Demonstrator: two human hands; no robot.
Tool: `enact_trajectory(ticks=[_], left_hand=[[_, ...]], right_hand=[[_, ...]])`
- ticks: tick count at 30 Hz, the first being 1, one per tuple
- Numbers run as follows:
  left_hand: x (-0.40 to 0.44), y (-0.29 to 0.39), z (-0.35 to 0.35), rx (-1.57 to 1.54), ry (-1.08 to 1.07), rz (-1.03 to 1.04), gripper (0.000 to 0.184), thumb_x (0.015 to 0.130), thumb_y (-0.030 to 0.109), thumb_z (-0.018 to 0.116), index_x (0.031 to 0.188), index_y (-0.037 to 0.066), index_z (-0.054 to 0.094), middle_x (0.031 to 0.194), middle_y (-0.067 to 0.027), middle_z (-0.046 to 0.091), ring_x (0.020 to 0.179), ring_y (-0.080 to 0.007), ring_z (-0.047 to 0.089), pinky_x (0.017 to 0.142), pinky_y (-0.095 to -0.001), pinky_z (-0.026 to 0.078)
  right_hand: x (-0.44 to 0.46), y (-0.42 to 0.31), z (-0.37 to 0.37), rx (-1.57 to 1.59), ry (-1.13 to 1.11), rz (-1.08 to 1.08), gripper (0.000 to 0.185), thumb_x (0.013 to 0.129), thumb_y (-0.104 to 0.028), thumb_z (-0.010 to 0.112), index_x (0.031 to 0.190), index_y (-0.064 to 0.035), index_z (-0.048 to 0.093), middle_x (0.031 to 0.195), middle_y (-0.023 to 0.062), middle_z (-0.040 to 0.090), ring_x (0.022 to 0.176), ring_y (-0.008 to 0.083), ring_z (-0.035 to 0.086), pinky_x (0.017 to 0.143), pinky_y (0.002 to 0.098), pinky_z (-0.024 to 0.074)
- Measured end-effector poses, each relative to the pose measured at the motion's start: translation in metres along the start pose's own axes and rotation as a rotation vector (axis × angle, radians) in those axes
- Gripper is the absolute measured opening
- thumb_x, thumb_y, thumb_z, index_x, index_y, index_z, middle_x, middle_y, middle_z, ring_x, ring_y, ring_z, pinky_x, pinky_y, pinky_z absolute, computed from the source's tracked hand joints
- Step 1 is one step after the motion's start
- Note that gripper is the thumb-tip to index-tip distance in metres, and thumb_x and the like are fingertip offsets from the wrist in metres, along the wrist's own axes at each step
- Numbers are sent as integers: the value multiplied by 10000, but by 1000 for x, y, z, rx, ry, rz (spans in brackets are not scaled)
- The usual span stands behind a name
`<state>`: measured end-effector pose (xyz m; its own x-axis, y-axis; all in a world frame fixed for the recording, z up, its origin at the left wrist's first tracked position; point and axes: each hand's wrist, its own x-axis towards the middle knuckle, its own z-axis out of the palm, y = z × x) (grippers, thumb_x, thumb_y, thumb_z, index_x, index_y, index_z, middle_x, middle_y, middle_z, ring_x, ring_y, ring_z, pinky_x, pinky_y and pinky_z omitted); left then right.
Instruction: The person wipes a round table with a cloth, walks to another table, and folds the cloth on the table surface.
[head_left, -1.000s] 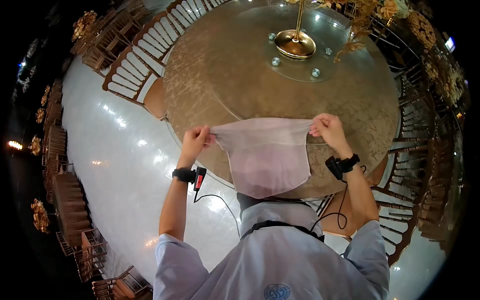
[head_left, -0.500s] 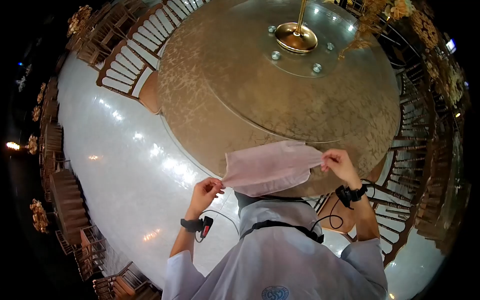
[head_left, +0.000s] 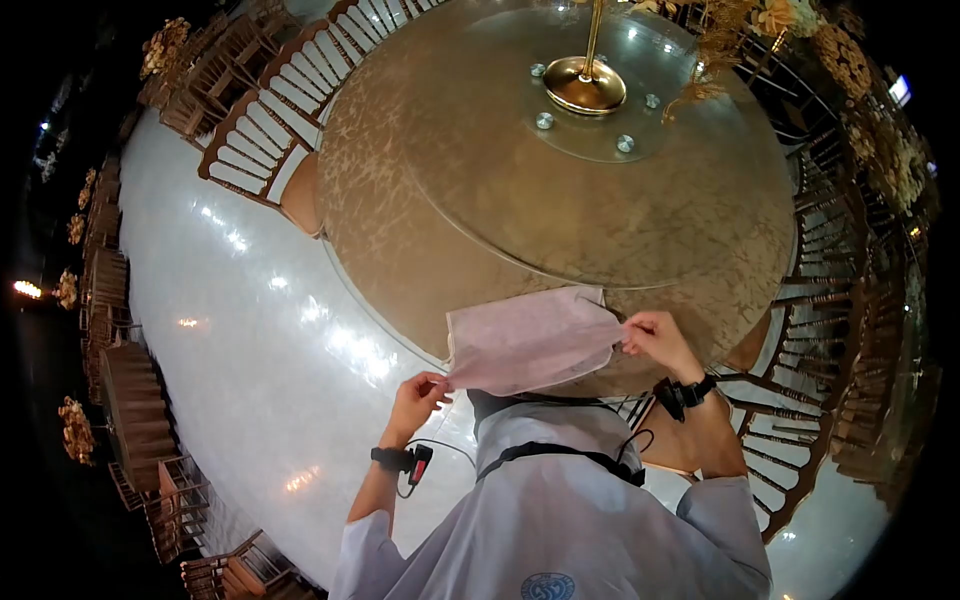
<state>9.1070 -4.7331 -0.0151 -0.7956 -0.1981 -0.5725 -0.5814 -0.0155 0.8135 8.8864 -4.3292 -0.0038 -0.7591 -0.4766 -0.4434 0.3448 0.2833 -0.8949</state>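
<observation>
A pale pink cloth napkin (head_left: 530, 340) is stretched between my two hands at the near edge of the round table (head_left: 400, 200). Its upper part lies over the tabletop, while the lower edge hangs close to my waist. My left hand (head_left: 420, 397) pinches the napkin's lower left corner, just off the table's rim. On the other side, my right hand (head_left: 655, 342) pinches its right edge above the table, and the fabric gathers toward those fingers. Both hands are closed on the cloth.
A gold stand base (head_left: 586, 86) rises from the round glass turntable (head_left: 520, 250), with several small clear discs around it. Wooden chairs (head_left: 255, 155) line the table's left side and more spindle-back chairs (head_left: 800, 400) stand at the right. Glossy white floor (head_left: 230, 330) stretches to the left.
My right hand has moved slightly left and down, bringing the hands a little closer together. The napkin sits a bit lower, its right end less stretched out. Both hands keep their hold.
</observation>
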Motion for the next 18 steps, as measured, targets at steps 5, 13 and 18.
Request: enact_trajectory(ticks=[5, 13, 18], left_hand=[[4, 52, -4, 31, 162, 234, 150, 956, 124, 578, 1054, 13, 600, 887, -50, 686, 807, -146, 689, 653, -253, 520], [-3, -30, 12, 96, 47, -46, 240, 923, 149, 627, 1121, 18, 597, 913, -95, 706, 777, -168, 705, 610, -248, 515], [2, -56, 21, 139, -44, -144, 268, 923, 178, 638, 1131, 18, 582, 948, -101, 707, 803, -173, 700, 652, -262, 520]], right_hand=[[9, -48, 12, 25, 97, -318, 99, 922, -11, 545, 943, 31, 633, 777, 49, 661, 693, 113, 658, 638, 239, 534], [-7, 57, 6, -55, -8, 72, 97, 849, -22, 597, 912, 39, 640, 759, 87, 682, 655, 138, 663, 588, 271, 526], [-10, 75, 9, -149, -48, 109, 108, 842, -31, 608, 917, 39, 641, 768, 97, 690, 652, 136, 667, 590, 274, 529]])
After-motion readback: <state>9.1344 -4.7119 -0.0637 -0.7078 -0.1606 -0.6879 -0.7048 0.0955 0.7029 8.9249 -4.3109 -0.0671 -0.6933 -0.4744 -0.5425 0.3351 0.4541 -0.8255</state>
